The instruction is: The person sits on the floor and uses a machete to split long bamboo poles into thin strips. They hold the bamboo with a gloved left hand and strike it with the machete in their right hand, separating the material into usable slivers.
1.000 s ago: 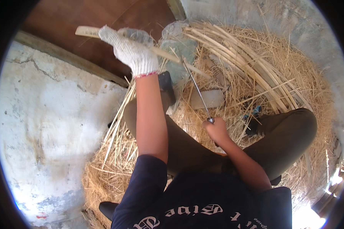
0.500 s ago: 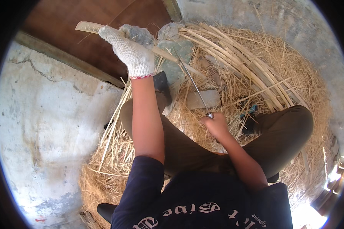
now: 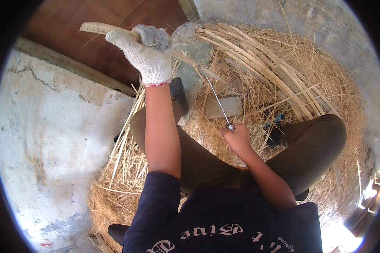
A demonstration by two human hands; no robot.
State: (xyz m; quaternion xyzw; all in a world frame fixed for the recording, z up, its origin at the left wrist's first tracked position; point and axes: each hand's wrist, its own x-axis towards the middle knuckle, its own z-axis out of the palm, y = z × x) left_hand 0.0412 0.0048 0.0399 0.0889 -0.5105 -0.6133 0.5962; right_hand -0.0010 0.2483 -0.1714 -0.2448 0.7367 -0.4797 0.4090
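Note:
My left hand, in a white knitted glove, is closed round a pale, flat strip of bamboo or similar split wood. One end juts out at the upper left; the other slants down to the right past the glove. My bare right hand grips the handle of a knife, mostly hidden by the fingers. Its long, thin blade points up and to the left. The upper part of the blade meets the strip right of the glove; its tip is hard to make out there.
Straw-like shavings spread round my crossed legs. A bundle of long pale strips lies at the far right. A grey rectangular block sits in front of my right hand, near a greenish stone. A weathered wall stands on the left.
My left hand and the strip have shifted slightly to the left. The knife blade has turned a little, and its upper end, which stuck out past the strip, no longer shows there.

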